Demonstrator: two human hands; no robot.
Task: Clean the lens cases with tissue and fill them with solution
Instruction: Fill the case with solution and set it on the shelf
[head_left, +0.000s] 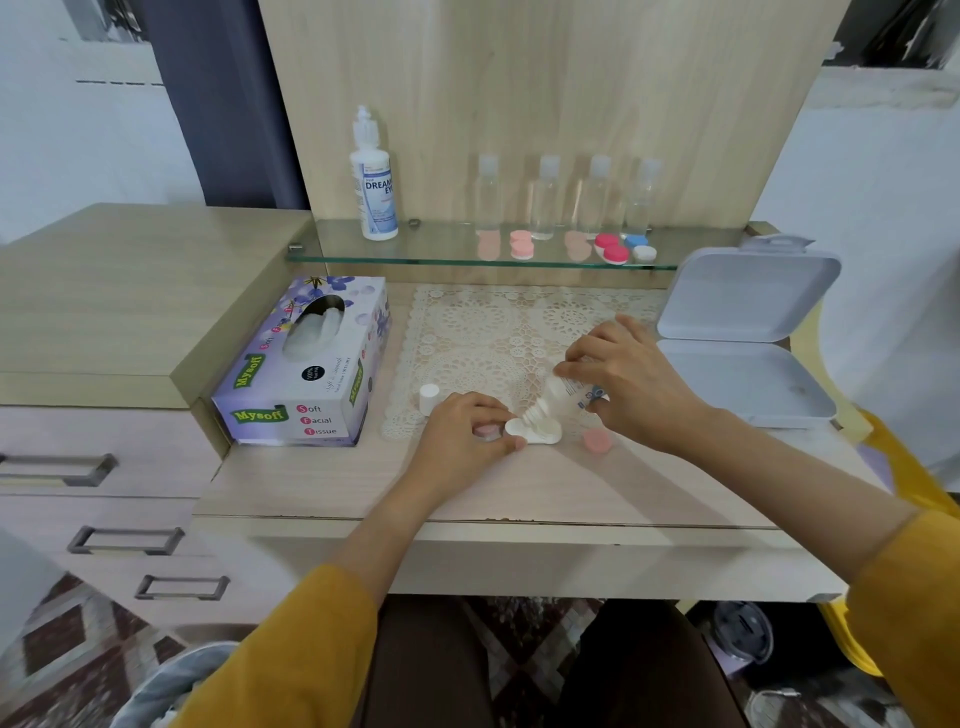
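A white open lens case (540, 432) lies on the desk at the front edge of the lace mat. My left hand (462, 431) holds its left end, with a pink cap (485, 431) under the fingers. My right hand (631, 382) grips a small solution bottle (563, 396), tilted with its nozzle down over the case's right well. A second pink cap (596, 440) lies to the right of the case. The bottle's white cap (429, 397) stands on the mat to the left. The tissue box (306, 364) sits at the left of the desk.
A large solution bottle (373, 179), several clear small bottles (544, 197) and several pink, red and blue lens cases (613, 248) stand on the glass shelf (447, 252). An open white box (748, 343) lies at the right. Drawers (93, 467) are at the left.
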